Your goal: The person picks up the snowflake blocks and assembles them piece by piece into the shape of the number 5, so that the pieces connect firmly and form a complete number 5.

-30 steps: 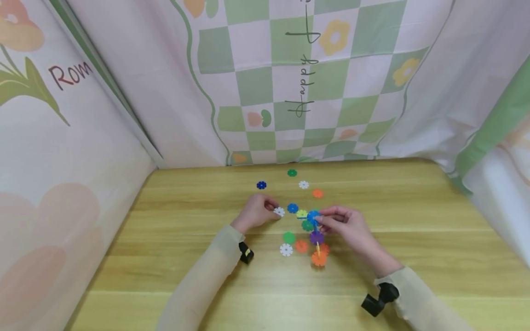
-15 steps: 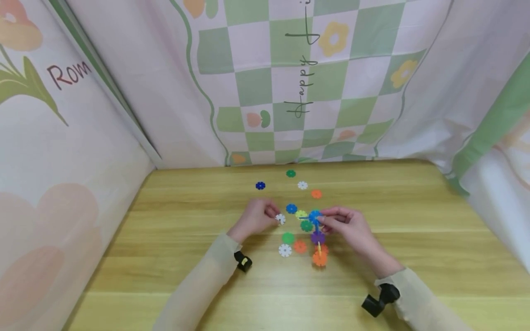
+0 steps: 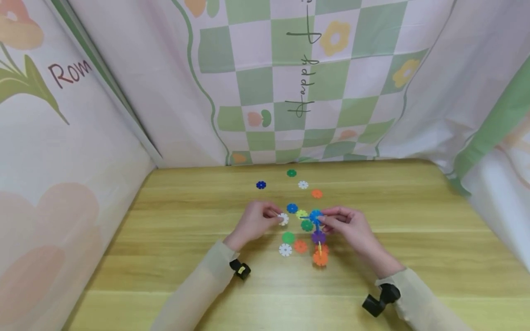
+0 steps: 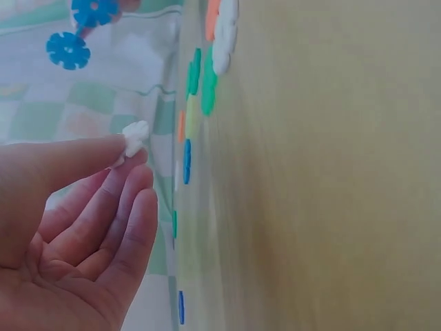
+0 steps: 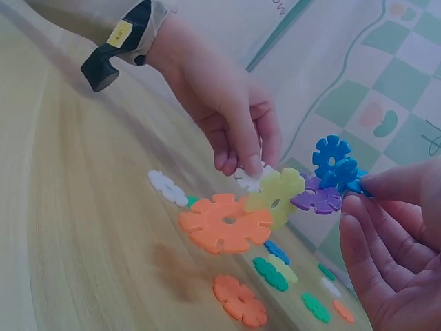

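Note:
My left hand [image 3: 254,223] pinches a white notched flower disc [image 3: 283,219] between thumb and fingertips, above the wooden table. In the left wrist view, that white disc [image 4: 136,136] sticks out past the thumb tip. Opposite it, my right hand [image 3: 348,227] pinches a blue disc [image 3: 316,216] at one end of a joined chain. Along this chain, the right wrist view shows blue discs [image 5: 332,157], a purple disc [image 5: 317,196], a yellow disc [image 5: 278,196] and an orange disc [image 5: 226,223] slotted together at angles. The chain's orange end hangs over the table, nearer the front.
Loose discs lie flat between and beyond the hands: green [image 3: 288,237], white [image 3: 285,250], orange [image 3: 300,247], blue [image 3: 292,208] and several others. A dark blue disc [image 3: 261,185] lies at the back left. A checked curtain [image 3: 290,92] hangs behind the table [image 3: 265,294].
My left hand has come slightly toward the front and right with the white disc, which has turned in the fingers. The right hand and its chain have hardly moved.

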Available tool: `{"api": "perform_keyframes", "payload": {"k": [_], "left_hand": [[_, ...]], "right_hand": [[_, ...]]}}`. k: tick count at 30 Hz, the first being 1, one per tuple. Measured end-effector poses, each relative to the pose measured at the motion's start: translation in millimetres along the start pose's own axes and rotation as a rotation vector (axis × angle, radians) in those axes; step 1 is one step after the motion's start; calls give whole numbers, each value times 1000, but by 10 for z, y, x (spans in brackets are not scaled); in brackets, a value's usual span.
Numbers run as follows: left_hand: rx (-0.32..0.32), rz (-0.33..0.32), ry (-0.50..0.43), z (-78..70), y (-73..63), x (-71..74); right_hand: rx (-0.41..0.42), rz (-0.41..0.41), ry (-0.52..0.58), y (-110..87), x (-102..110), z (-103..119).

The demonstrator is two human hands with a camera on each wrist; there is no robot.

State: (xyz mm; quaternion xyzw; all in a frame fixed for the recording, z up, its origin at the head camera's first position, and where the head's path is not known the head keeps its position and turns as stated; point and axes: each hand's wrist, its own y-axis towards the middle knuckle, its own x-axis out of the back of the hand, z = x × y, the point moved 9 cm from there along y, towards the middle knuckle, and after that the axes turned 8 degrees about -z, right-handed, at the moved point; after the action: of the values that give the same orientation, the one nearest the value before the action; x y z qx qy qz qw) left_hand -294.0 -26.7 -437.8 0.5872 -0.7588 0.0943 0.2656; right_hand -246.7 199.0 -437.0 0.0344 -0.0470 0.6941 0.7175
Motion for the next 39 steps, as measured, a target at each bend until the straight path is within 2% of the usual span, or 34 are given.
{"api": "perform_keyframes", "payload": {"k": [13,25,39], "left_hand": [[-10,-39,-84,-184,-132,33],[24,-50,-177,-297,-208,26],[40,-44,-216,-307,-236,0]], "right_hand": [[4,10,0,8,-28,-3],[14,24,-17,15,-67,-7],[19,36,-2,10,-104,-24]]}}
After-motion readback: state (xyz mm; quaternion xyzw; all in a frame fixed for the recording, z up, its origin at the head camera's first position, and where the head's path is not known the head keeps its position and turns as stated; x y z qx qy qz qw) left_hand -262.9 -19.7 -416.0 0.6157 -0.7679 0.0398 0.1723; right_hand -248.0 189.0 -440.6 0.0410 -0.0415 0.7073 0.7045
